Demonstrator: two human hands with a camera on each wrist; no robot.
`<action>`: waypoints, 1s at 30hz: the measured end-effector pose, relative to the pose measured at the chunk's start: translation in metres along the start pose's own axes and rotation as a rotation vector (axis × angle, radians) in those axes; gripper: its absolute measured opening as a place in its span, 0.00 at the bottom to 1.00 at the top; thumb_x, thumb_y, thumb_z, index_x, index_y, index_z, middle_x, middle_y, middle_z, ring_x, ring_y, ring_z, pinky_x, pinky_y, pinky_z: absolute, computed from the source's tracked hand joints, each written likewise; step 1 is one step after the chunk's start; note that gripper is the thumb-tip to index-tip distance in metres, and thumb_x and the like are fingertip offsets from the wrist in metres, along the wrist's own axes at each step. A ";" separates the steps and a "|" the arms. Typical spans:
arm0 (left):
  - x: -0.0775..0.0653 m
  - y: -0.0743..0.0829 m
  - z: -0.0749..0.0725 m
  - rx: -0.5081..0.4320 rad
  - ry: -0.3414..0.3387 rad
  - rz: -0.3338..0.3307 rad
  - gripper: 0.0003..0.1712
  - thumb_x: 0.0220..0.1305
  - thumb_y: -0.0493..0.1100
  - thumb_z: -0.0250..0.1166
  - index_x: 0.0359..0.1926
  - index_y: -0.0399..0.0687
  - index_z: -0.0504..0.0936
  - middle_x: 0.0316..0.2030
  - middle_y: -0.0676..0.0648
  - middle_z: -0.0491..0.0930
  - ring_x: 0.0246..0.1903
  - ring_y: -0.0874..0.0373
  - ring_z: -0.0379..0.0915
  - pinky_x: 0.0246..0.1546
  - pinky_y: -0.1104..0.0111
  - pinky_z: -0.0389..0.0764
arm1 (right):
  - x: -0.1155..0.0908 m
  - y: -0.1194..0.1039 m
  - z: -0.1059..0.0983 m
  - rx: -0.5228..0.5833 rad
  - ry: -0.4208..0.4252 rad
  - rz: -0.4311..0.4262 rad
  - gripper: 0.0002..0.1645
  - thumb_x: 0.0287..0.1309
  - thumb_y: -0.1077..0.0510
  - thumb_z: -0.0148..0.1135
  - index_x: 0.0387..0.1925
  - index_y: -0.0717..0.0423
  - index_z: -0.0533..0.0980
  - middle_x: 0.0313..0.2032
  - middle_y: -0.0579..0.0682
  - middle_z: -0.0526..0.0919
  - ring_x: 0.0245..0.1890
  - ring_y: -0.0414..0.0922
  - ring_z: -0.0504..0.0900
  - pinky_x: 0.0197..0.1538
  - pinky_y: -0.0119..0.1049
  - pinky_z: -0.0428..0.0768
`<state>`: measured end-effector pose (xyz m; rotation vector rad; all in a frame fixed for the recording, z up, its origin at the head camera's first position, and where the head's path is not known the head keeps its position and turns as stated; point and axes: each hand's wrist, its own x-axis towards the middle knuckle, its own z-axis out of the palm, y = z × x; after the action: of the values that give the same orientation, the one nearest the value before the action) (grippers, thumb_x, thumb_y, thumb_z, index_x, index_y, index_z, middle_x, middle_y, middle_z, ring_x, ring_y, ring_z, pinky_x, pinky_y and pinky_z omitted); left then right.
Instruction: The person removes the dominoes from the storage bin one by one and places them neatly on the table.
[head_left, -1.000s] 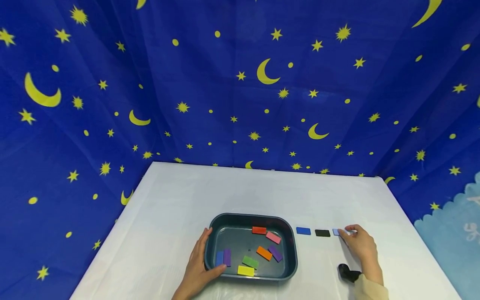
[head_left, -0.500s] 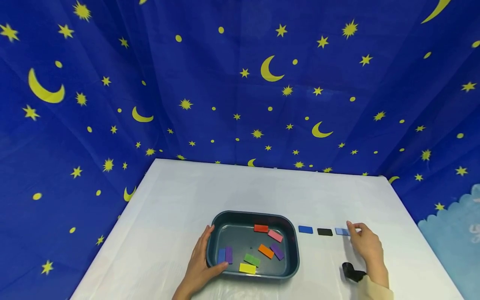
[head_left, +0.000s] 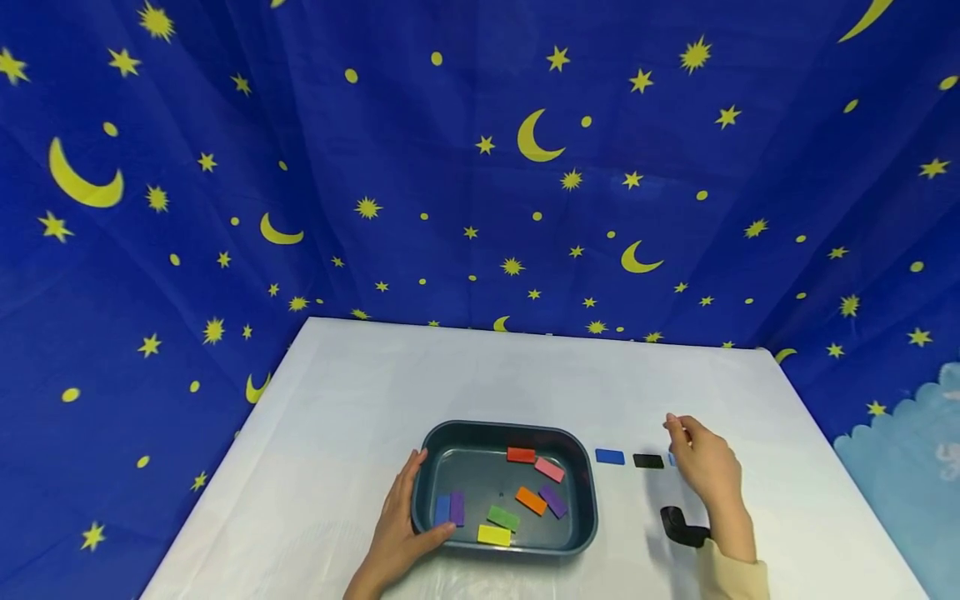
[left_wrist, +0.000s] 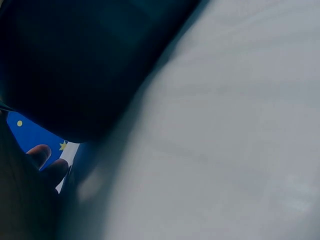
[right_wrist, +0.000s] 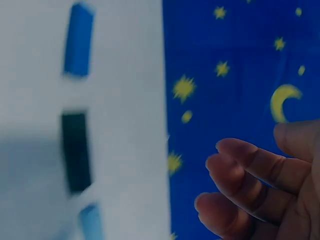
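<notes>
My left hand (head_left: 399,523) holds the left side of a dark teal plastic basin (head_left: 587,492), thumb over the near rim and fingers along the outer wall. In the left wrist view the basin (left_wrist: 75,65) looms dark, with two fingertips (left_wrist: 54,172) beyond it. My right hand (head_left: 705,458) is raised above the row of blocks. The right wrist view shows that hand (right_wrist: 265,187) with loosely bent fingers and nothing between them. A blue block (head_left: 610,457), a black block (head_left: 648,461) and a light blue block (head_left: 672,459) lie in line, the last mostly hidden by my right hand.
Inside the basin lie several coloured blocks, among them a red block (head_left: 521,455), a yellow block (head_left: 494,536) and a green block (head_left: 503,519). A black strap-like piece (head_left: 681,528) sits at my right wrist. Behind the white table (head_left: 420,367) hangs a blue star-patterned cloth (head_left: 420,150).
My right hand has let go of the light blue block, lifted off it, and moved left and up over the row. The left hand stays on the basin.
</notes>
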<state>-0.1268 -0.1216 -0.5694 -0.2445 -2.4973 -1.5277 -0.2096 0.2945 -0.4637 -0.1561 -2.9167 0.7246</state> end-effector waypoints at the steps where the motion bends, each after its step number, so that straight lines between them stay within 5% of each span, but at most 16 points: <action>1: 0.000 0.000 0.000 -0.002 0.001 -0.004 0.58 0.41 0.57 0.74 0.72 0.64 0.53 0.71 0.44 0.51 0.66 0.40 0.47 0.52 0.32 0.55 | 0.000 -0.008 0.000 -0.001 0.004 -0.018 0.30 0.71 0.43 0.40 0.47 0.64 0.76 0.24 0.49 0.79 0.19 0.46 0.72 0.21 0.39 0.67; 8: 0.000 -0.001 0.000 -0.010 0.007 0.008 0.58 0.41 0.56 0.74 0.73 0.63 0.54 0.71 0.42 0.51 0.66 0.40 0.47 0.53 0.34 0.54 | -0.003 -0.060 0.001 -0.013 -0.033 -0.219 0.20 0.66 0.46 0.54 0.43 0.59 0.80 0.24 0.47 0.78 0.18 0.41 0.70 0.20 0.37 0.68; 15: -0.001 0.000 -0.001 -0.012 0.007 0.016 0.58 0.41 0.56 0.74 0.73 0.62 0.54 0.71 0.41 0.52 0.66 0.39 0.47 0.53 0.34 0.54 | -0.010 -0.096 0.012 -0.028 -0.164 -0.396 0.12 0.61 0.47 0.61 0.35 0.51 0.81 0.22 0.40 0.76 0.17 0.38 0.68 0.22 0.35 0.68; 21: -0.001 0.002 -0.001 0.002 0.009 0.022 0.58 0.41 0.56 0.74 0.73 0.61 0.54 0.71 0.42 0.52 0.66 0.38 0.48 0.52 0.33 0.55 | -0.015 -0.116 0.032 -0.095 -0.339 -0.558 0.12 0.59 0.46 0.62 0.26 0.47 0.77 0.17 0.34 0.71 0.18 0.35 0.67 0.22 0.33 0.68; 30: 0.000 0.002 -0.002 0.001 -0.001 0.018 0.58 0.41 0.55 0.74 0.73 0.61 0.54 0.71 0.41 0.51 0.66 0.38 0.47 0.53 0.33 0.54 | -0.010 -0.134 0.058 -0.127 -0.531 -0.708 0.11 0.56 0.47 0.66 0.30 0.50 0.78 0.20 0.36 0.72 0.19 0.36 0.68 0.25 0.33 0.69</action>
<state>-0.1262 -0.1223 -0.5665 -0.2671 -2.4900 -1.5193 -0.2179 0.1487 -0.4522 1.1562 -3.1168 0.5001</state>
